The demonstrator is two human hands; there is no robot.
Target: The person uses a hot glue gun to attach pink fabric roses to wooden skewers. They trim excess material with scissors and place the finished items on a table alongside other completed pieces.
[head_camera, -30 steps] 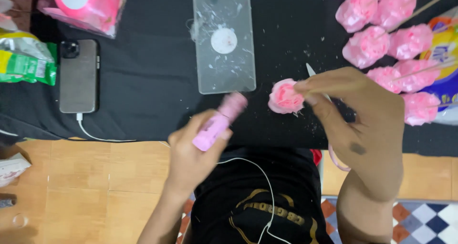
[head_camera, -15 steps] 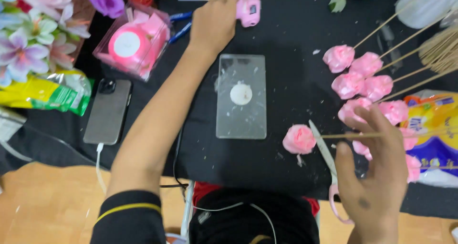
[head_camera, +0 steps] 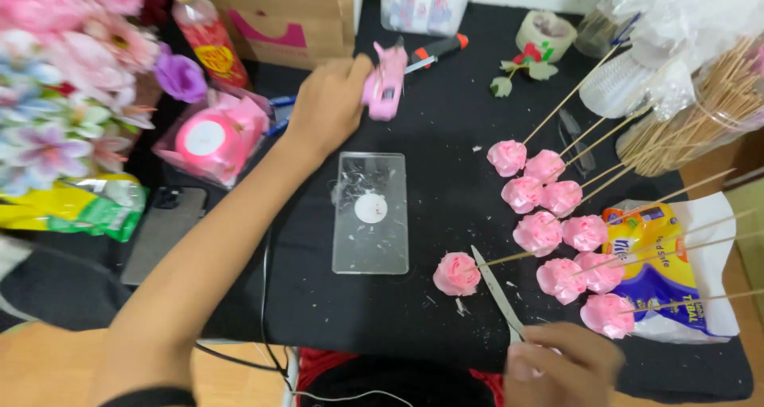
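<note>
Beyond the clear plate [head_camera: 370,214], my left hand [head_camera: 328,105] grips the pink glue gun [head_camera: 385,83]; right of it, my right hand [head_camera: 561,363] holds scissors [head_camera: 497,293] (blades beside a pink rose [head_camera: 457,274]).

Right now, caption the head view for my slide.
Left hand at pink glue gun; right hand holds scissors beside pink ribbon rose.

Both arms are bare from the wrist up; the left hand [head_camera: 330,105] and the right hand [head_camera: 561,363] wear no gloves, rings or watch that can be seen. Near the left elbow sits the edge of a black sleeve [head_camera: 147,397] with a thin yellow line along its hem. The nails look short and plain
</note>
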